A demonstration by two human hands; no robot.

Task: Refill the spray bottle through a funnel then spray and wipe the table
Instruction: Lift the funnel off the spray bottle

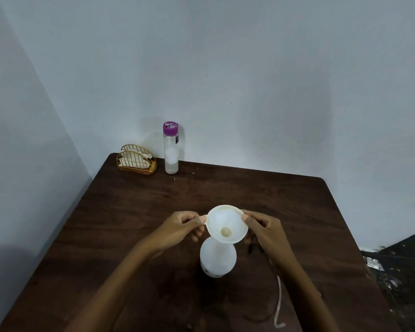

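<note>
Left hand (180, 227) and right hand (264, 230), both over the middle of the desk (130, 212). Each pinches the white funnel (225, 221) between thumb and curled fingers, the left at a small tab on the rim, the right at the opposite rim. The funnel is held mouth-up directly above the white spray bottle (217, 259), which stands upright near the desk's centre. Whether the spout sits inside the neck cannot be told. A thin white tube (279, 300) lies toward the near right edge. At the far left corner stands a gold wire napkin holder (136, 159). Just beside it, on the far edge, is a clear bottle (171, 152) with a purple cap (170, 128).
</note>
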